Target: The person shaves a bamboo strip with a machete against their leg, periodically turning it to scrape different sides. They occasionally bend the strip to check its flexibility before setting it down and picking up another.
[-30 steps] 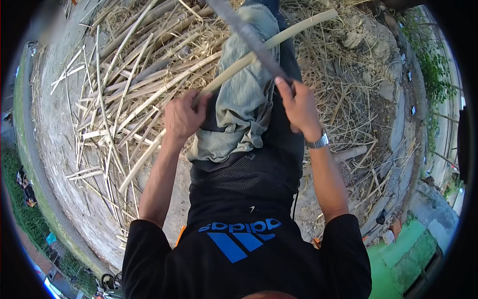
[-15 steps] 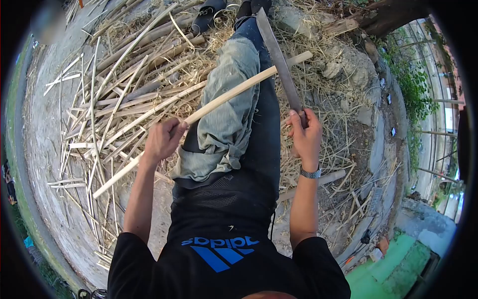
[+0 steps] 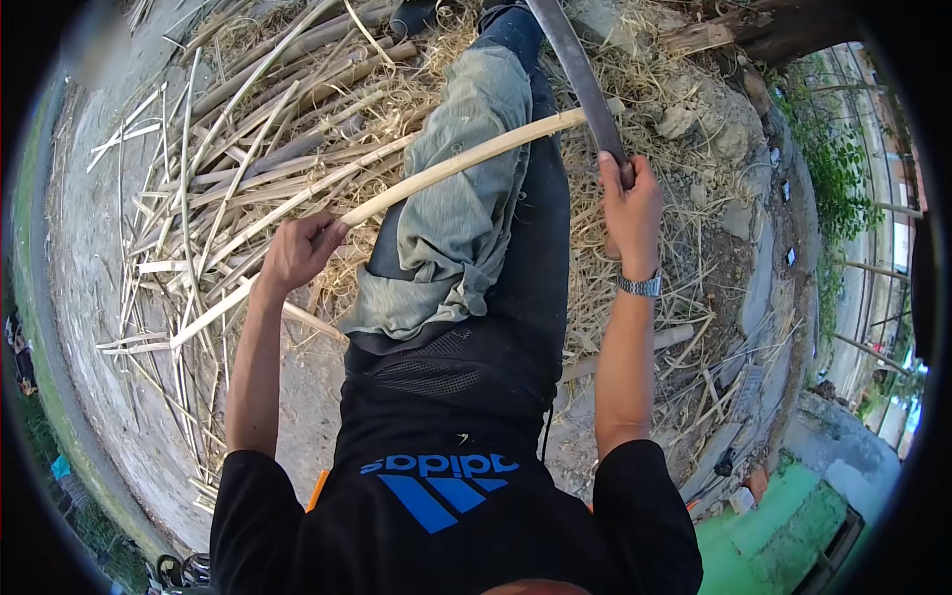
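Note:
My left hand (image 3: 297,253) is closed around a long pale bamboo strip (image 3: 446,171), which lies slantwise across my legs over a grey-green cloth (image 3: 461,223). The strip's near end sticks out behind that hand at lower left. In my right hand (image 3: 632,203), with a metal-banded watch on the wrist, is the handle of a long dark machete (image 3: 585,84). Its blade points away from me and crosses the strip close to the far end, overlapping it in this view. Much of the handle is hidden by my fingers.
Many bamboo strips and poles (image 3: 248,174) lie heaped on the ground to my left. Curly shavings (image 3: 674,218) cover the ground around my legs. Rocks (image 3: 709,129) and a log (image 3: 783,40) are at the far right, and a thick stick (image 3: 669,337) lies beside my right hip.
My right hand and the machete have moved right and away from me, the blade now nearer the strip's far end. My left hand has shifted slightly left and away with the strip.

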Available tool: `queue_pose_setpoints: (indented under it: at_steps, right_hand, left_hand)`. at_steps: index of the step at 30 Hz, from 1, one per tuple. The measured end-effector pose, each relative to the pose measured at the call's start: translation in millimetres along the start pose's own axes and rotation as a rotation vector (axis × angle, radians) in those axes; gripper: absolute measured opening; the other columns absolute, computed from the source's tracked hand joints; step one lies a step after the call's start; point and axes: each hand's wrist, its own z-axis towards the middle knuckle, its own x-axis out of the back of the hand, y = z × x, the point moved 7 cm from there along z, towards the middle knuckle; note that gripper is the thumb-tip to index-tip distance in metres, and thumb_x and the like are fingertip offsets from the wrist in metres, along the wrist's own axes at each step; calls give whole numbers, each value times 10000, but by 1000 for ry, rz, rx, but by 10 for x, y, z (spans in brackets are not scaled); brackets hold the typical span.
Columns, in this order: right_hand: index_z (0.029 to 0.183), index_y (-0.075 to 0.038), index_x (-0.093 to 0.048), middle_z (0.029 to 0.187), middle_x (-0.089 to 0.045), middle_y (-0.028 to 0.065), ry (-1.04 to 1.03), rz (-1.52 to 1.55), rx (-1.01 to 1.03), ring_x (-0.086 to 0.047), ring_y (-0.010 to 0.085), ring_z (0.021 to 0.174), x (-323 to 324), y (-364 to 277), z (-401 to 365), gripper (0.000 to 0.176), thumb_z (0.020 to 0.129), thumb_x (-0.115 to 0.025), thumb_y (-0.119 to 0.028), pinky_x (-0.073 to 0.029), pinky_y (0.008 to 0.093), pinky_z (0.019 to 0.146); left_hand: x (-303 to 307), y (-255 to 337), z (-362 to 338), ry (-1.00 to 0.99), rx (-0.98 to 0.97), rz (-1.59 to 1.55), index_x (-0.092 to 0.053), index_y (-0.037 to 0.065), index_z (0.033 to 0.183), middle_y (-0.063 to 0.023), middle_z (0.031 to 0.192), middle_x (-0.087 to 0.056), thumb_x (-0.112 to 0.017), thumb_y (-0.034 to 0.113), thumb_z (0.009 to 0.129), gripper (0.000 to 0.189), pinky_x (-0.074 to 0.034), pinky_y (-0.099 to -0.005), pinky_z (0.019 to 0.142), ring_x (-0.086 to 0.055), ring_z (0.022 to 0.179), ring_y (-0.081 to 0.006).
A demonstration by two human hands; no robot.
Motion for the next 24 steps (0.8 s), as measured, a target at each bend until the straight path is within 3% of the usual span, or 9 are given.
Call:
queue_pose_setpoints:
  at_steps: [4,7,9,12,16,19,21,22,24]
  right_hand:
    - [993,4,-624,635,-548,38,-73,-77,21,-504,162,548,3,-79,52,451,978,-719,-436,-434,347,549]
    - [1142,7,-669,636,-540,26,2,13,119,-477,139,547,21,-66,42,427,993,-710,-392,-419,335,543]
    - [1329,-21,-649,651,-558,26,15,96,166,-479,122,553,45,-74,43,454,1003,-701,-333,-417,326,542]
    - [1421,-37,-602,678,-588,36,-18,34,171,-511,110,573,50,-72,-10,476,1012,-681,-269,-433,315,554]
    - [1374,-24,-630,684,-597,43,-5,104,155,-540,113,587,-18,-123,-111,434,995,-687,-227,-453,318,568]
    - [1344,-23,-644,731,-646,73,37,-18,115,-601,155,625,-49,-129,-170,435,956,-720,-204,-499,335,620]
    - [1322,-39,-655,849,-720,125,163,-58,335,-695,231,730,-81,-230,-268,457,908,-766,-200,-558,367,727]
    - [1322,-39,-655,849,-720,125,157,-52,334,-695,231,730,-107,-238,-298,457,908,-766,-200,-558,367,727]
    - [1338,-61,-653,988,-754,165,-98,133,322,-740,272,870,-260,-320,-364,479,899,-777,-204,-577,388,855]
  left_hand:
    - [1,21,14,42,-45,12,-655,22,805,-98,506,-419,-683,374,1007,406,-325,-397,476,-351,457,-229]
    - [2,31,11,72,-54,33,-653,34,797,-94,494,-436,-701,348,998,376,-338,-393,464,-375,433,-246]
    - [10,93,-13,131,-74,54,-639,36,781,-95,493,-448,-711,343,991,379,-354,-392,463,-395,430,-256]
    - [25,136,-51,200,-89,114,-610,39,750,-96,494,-471,-731,331,976,389,-379,-388,463,-431,426,-274]
    - [40,259,-127,210,-61,134,-570,35,717,-101,496,-477,-745,325,963,419,-387,-386,464,-445,426,-281]
    - [88,427,-202,189,8,145,-567,28,721,-116,505,-481,-744,320,964,418,-387,-395,467,-446,430,-288]
    - [109,536,-254,162,47,145,-568,25,725,-127,511,-481,-743,319,964,418,-388,-402,470,-447,434,-293]
    - [92,544,-284,131,87,139,-568,21,728,-138,517,-481,-742,319,965,418,-389,-408,473,-448,438,-299]
    - [52,560,-320,130,106,98,-588,7,741,-166,551,-526,-742,339,963,428,-407,-417,494,-468,448,-258]
